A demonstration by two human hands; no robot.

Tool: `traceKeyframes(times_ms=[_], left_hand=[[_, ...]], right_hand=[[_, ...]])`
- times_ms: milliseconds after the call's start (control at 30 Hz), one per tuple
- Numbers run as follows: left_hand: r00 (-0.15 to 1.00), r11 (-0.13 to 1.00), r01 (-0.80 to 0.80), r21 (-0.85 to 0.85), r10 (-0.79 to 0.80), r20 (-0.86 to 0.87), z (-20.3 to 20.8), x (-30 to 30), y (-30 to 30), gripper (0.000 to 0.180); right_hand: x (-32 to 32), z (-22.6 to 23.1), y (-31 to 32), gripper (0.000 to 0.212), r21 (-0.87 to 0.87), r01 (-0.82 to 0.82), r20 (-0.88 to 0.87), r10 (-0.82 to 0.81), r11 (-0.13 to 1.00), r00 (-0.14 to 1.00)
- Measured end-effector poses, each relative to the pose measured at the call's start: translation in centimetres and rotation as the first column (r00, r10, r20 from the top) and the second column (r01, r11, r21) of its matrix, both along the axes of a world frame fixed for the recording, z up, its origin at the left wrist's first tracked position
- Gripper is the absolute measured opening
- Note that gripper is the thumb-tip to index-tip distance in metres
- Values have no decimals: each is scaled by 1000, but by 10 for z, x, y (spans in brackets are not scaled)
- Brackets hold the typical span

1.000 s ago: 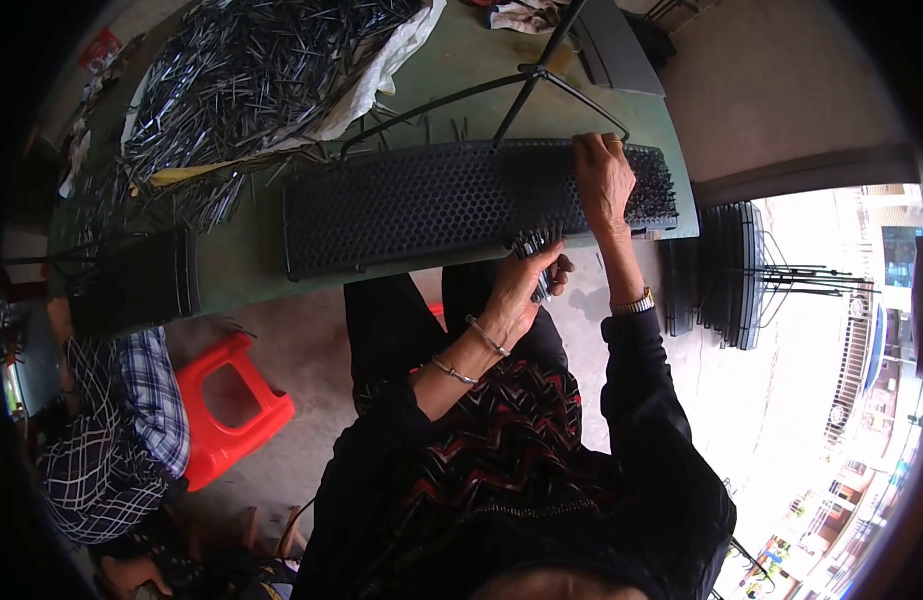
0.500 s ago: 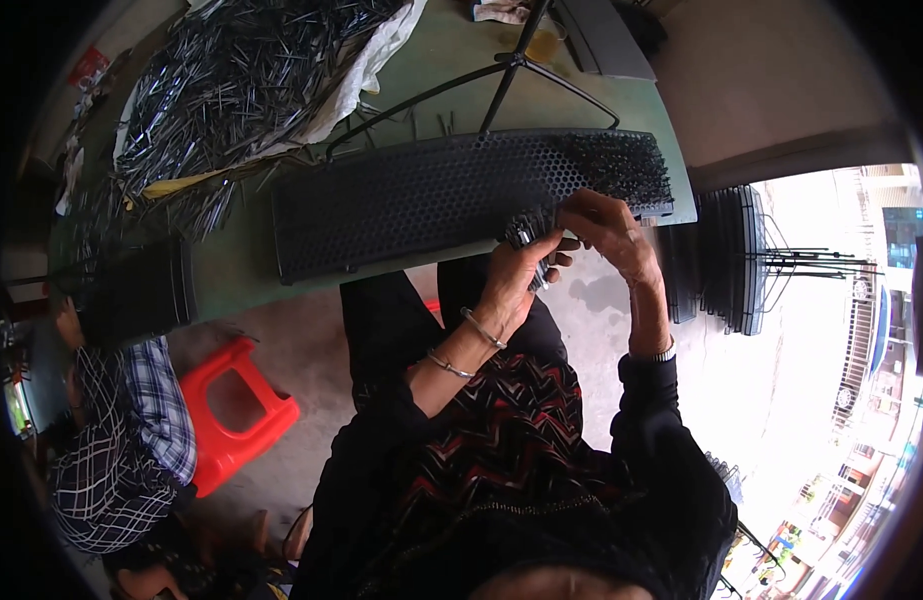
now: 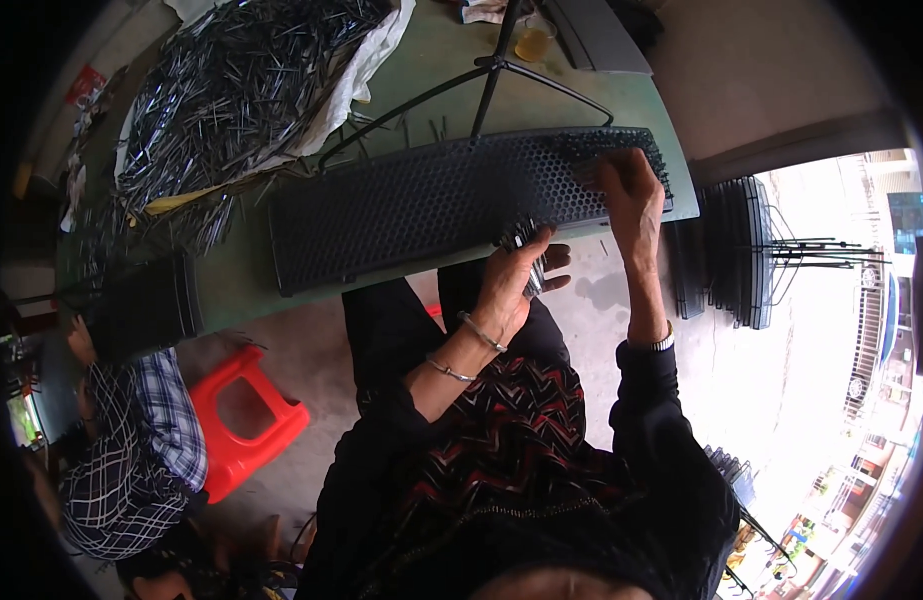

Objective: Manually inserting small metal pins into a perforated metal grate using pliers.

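A long black panel (image 3: 381,215) full of round holes lies along the near edge of the green table. Many small dark pieces stand packed in the holes at its right end; the holes farther left look bare. My left hand (image 3: 506,280) is closed round a bundle of thin dark strips (image 3: 524,242), just off the panel's near edge, with some fingers stretched past it. Over the panel's right part is my right hand (image 3: 636,195), its fingers bent and pressed together near the filled holes. What they pinch is blurred and too small to name.
A heap of dark strips (image 3: 241,90) lies on white sheeting at the far left. A black metal frame (image 3: 491,65) rises behind the panel. Beyond it stands a cup of yellowish liquid (image 3: 533,42). A red stool (image 3: 281,420) and a person in plaid (image 3: 171,420) are at left.
My right hand has moved away from the bundle, up and to the right over the panel. My left hand keeps the strips and has stayed nearly in place.
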State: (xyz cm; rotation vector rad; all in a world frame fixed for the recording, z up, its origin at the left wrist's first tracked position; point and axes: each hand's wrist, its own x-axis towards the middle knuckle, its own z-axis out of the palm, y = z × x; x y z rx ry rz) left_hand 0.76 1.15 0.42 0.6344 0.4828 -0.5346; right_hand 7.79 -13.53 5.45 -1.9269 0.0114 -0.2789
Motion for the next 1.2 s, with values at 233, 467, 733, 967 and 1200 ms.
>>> traceKeyframes(times_ms=[233,467,733,967,1200], left_hand=[[998,999,-36,-13,35,-55,-12,-5,-6,16],[995,996,-89,12,90,-37,-3,-6,-5,9],[996,995,-66,-69,69,50,-3,-3,0,13],[992,999,-34,-9,35,125,4,-6,2,15],[993,996,-13,87,2,120,10,-7,-4,17]], right_hand=[[25,-44,0,8,-276,177,206,-122,945,971],[27,-42,3,8,-433,159,190,-82,887,978],[23,-46,3,14,-599,210,277,-46,772,960],[-22,9,5,23,-70,-343,-372,295,937,880],[-24,3,-9,16,81,-416,-431,408,906,805]])
